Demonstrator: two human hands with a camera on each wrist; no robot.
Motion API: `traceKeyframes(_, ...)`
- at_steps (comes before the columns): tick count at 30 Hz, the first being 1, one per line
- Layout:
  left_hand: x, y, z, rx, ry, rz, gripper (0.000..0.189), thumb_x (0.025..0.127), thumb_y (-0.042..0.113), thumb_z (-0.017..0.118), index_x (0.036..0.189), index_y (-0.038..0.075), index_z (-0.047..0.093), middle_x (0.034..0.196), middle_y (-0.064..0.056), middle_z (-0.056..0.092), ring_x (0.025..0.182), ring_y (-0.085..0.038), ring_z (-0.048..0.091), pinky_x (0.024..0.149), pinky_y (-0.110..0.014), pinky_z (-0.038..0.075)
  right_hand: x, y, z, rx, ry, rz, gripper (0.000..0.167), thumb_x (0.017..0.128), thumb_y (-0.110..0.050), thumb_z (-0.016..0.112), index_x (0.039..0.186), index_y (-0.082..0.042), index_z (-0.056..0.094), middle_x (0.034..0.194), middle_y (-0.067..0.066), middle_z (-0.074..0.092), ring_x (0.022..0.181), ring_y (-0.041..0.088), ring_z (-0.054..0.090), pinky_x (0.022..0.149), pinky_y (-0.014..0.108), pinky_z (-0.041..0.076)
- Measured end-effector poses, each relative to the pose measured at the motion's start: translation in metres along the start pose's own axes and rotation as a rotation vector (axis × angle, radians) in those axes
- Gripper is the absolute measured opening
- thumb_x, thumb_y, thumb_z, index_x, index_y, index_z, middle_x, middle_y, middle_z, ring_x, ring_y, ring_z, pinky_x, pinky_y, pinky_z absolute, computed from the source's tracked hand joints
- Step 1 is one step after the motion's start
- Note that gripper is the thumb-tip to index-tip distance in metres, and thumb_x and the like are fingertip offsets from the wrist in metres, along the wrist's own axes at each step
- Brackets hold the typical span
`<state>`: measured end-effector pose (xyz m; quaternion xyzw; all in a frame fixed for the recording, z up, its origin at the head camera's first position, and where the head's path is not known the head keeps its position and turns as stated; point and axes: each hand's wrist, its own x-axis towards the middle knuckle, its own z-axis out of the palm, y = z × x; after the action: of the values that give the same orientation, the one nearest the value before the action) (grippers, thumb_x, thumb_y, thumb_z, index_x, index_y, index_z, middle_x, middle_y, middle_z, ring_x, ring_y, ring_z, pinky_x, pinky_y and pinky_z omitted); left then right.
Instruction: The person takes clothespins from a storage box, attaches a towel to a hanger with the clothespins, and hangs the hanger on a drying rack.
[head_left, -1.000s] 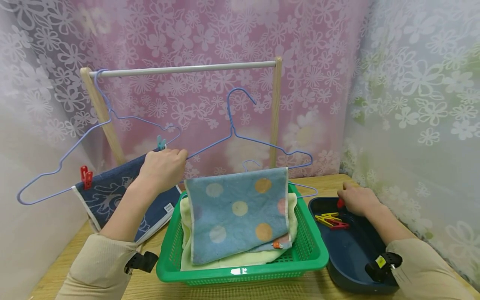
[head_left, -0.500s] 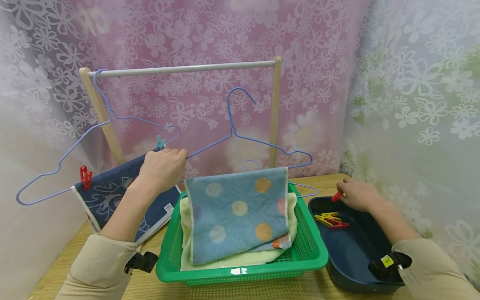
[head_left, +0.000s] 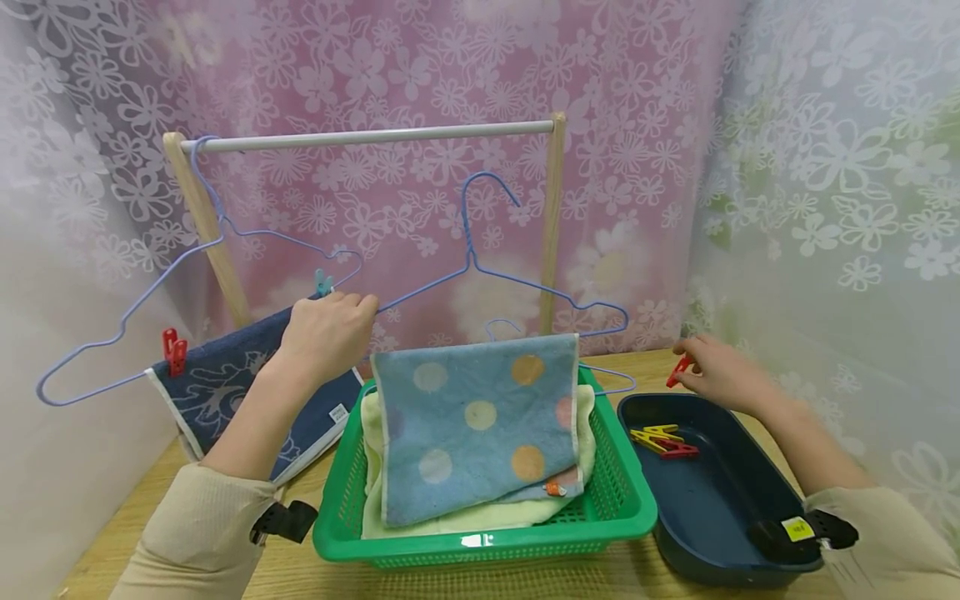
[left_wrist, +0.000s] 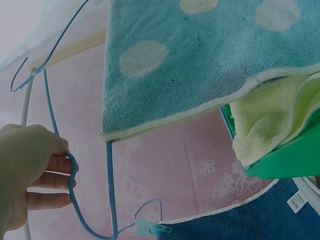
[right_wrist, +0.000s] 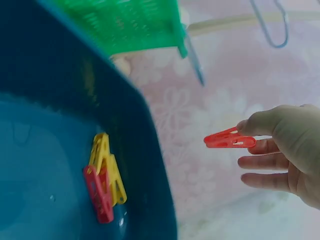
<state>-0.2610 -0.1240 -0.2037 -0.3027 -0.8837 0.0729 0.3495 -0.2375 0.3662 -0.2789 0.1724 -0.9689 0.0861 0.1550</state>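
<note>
My left hand (head_left: 330, 333) grips the shoulder end of a blue wire hanger (head_left: 517, 283); the left wrist view shows fingers curled round the wire (left_wrist: 73, 170). Over that hanger's lower bar hangs a blue towel with coloured dots (head_left: 480, 417), above a green basket (head_left: 487, 542). In my right hand (head_left: 723, 375) a red clothespin (head_left: 680, 369) is pinched between thumb and forefinger, as the right wrist view also shows. This hand is just above the far rim of a dark blue tub (head_left: 712, 483), where yellow clothespins (head_left: 656, 434) and a red clothespin (right_wrist: 99, 197) lie.
A rack with a white rail (head_left: 375, 136) stands behind the basket. On its left hangs another hanger (head_left: 168, 275) with a navy towel (head_left: 217, 383), fixed by red and light-blue clothespins. Pale yellow cloth (head_left: 371, 467) fills part of the basket, and another hanger (head_left: 611, 377) pokes out behind.
My right hand has risen out of the tub with the red clothespin, which is now in plain sight above the rim. The left hand and its hanger have barely moved.
</note>
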Motion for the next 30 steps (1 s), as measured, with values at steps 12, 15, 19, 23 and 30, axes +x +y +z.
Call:
traceKeyframes(12, 0.001, 0.0, 0.0, 0.0, -0.017, -0.012, 0.014, 0.088, 0.007, 0.054, 0.075, 0.006, 0.05, 0.065, -0.005, 0.053, 0.058, -0.023, 0.053, 0.04, -0.034, 0.035, 0.005, -0.029, -0.016, 0.106, 0.134, -0.077, 0.022, 0.075, 0.0, 0.071, 0.092, 0.005, 0.06, 0.084, 0.013, 0.051, 0.074, 0.029, 0.058, 0.064, 0.04, 0.051)
traceKeyframes(15, 0.001, 0.0, -0.001, 0.001, -0.016, -0.009, 0.015, 0.089, 0.007, 0.053, 0.075, 0.006, 0.05, 0.064, -0.005, 0.052, 0.057, -0.023, 0.051, 0.04, -0.033, 0.033, 0.005, -0.035, -0.016, 0.1, 0.173, -0.11, 0.021, 0.073, 0.002, 0.071, 0.091, 0.003, 0.06, 0.083, 0.011, 0.051, 0.07, 0.025, 0.057, 0.06, 0.035, 0.051)
traceKeyframes(19, 0.0, 0.001, 0.0, 0.002, -0.016, -0.007, 0.014, 0.089, 0.007, 0.053, 0.075, 0.006, 0.05, 0.064, -0.005, 0.052, 0.057, -0.022, 0.051, 0.04, -0.032, 0.032, 0.005, -0.043, -0.015, 0.077, 0.228, -0.161, 0.022, 0.072, 0.005, 0.07, 0.091, 0.001, 0.06, 0.084, 0.01, 0.051, 0.067, 0.022, 0.057, 0.056, 0.03, 0.05)
traceKeyframes(23, 0.0, 0.0, 0.0, 0.0, -0.012, -0.009, 0.014, 0.089, 0.006, 0.054, 0.075, 0.006, 0.05, 0.063, -0.005, 0.051, 0.056, -0.022, 0.05, 0.04, -0.033, 0.032, 0.006, -0.053, -0.018, 0.062, 0.258, -0.204, 0.025, 0.071, 0.005, 0.072, 0.092, 0.001, 0.06, 0.085, 0.008, 0.052, 0.068, 0.021, 0.056, 0.056, 0.029, 0.05)
traceKeyframes(30, -0.001, 0.002, -0.001, -0.002, -0.022, -0.014, 0.016, 0.088, 0.006, 0.054, 0.073, 0.007, 0.047, 0.062, -0.004, 0.048, 0.055, -0.022, 0.049, 0.04, -0.032, 0.031, 0.006, -0.076, -0.026, 0.049, 0.293, -0.284, 0.032, 0.07, 0.002, 0.075, 0.098, -0.003, 0.061, 0.085, 0.005, 0.054, 0.068, 0.017, 0.056, 0.057, 0.029, 0.049)
